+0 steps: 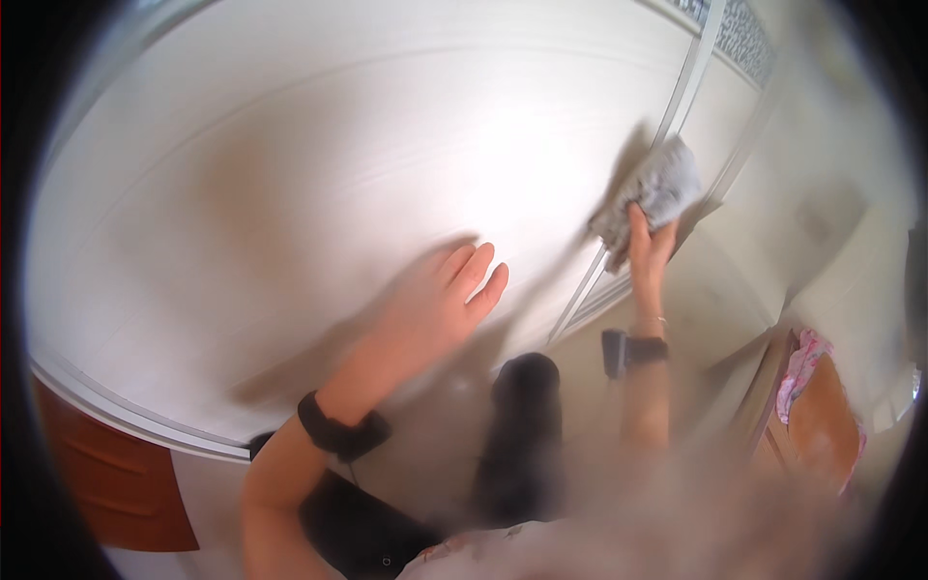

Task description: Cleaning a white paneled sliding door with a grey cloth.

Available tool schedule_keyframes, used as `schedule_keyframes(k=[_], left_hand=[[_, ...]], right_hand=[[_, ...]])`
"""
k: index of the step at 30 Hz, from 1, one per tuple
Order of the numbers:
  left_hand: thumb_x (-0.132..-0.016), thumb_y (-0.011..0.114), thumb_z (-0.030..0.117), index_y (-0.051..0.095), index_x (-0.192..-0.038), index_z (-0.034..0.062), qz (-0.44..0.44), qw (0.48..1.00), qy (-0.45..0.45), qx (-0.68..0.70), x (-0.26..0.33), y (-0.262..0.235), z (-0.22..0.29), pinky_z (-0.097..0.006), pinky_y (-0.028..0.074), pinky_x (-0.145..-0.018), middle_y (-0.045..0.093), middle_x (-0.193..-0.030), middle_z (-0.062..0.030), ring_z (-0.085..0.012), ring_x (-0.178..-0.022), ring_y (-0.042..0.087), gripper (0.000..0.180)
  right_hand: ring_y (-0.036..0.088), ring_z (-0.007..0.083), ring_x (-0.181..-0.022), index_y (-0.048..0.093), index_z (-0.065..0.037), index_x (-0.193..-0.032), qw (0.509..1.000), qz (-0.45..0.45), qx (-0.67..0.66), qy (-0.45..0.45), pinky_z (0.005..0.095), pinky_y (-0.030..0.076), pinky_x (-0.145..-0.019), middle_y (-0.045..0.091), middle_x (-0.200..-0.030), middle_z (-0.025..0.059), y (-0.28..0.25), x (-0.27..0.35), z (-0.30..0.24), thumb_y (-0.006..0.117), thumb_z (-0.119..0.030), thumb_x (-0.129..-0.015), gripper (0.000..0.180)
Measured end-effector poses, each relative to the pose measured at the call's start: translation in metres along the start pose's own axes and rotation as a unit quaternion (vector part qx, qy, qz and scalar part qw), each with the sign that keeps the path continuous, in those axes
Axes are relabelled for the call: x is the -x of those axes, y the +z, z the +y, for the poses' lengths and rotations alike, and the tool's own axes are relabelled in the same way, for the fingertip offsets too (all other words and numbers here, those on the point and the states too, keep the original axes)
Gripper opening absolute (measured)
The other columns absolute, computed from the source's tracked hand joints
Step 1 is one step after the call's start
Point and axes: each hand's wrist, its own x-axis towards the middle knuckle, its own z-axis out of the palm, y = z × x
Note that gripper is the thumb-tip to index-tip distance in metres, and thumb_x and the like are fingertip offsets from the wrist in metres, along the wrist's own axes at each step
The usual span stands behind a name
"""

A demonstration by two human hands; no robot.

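Note:
A large white panel (387,126) with a silvery metal edge strip (688,82) fills most of the head view. At its right edge my right hand (652,246) grips a bunched grey cloth (669,184), thumb on the near side. The cloth lies over the metal strip and hides part of it. My left hand (435,300) is open, fingers stretched out and empty, at the lower middle of the panel. Whether its fingertips touch the panel I cannot tell. Both wrists carry dark bands with small boxes.
At the lower left is a reddish-brown wooden surface (116,478), beside the panel's bottom rail (145,430). A brown seat-like piece (822,425) with pink patterned fabric (800,372) stands at the right. My dark-clothed leg (527,416) is below the panel.

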Motion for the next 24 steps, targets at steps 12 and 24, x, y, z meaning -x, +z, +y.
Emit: schedule_keyframes(k=[12, 24], left_hand=[[-0.079, 0.059, 0.01, 0.064, -0.114, 0.0102, 0.092, 0.955, -0.041, -0.28, -0.039, -0.083, 0.003, -0.037, 0.045, -0.084, 0.056, -0.13, -0.0084, -0.0238, -0.125, 0.049, 0.035], [-0.084, 0.069, 0.012, 0.068, -0.107, 0.0037, 0.12, 0.944, 0.04, -0.306, -0.002, -0.124, 0.002, -0.043, 0.045, -0.095, 0.065, -0.112, -0.0142, -0.0306, -0.109, 0.059, 0.025]], right_hand=[[0.057, 0.0363, -0.088, 0.056, -0.005, -0.115, 0.906, -0.197, 0.015, -0.374, 0.0431, 0.048, -0.071, 0.058, -0.099, 0.0156, 0.097, 0.048, -0.179, 0.07, -0.009, -0.07, 0.047], [0.061, 0.0395, -0.101, 0.042, -0.002, -0.133, 0.962, 0.121, 0.104, -0.221, 0.043, 0.049, -0.086, 0.06, -0.114, 0.0244, 0.015, -0.139, -0.057, 0.065, -0.02, -0.08, 0.061]])
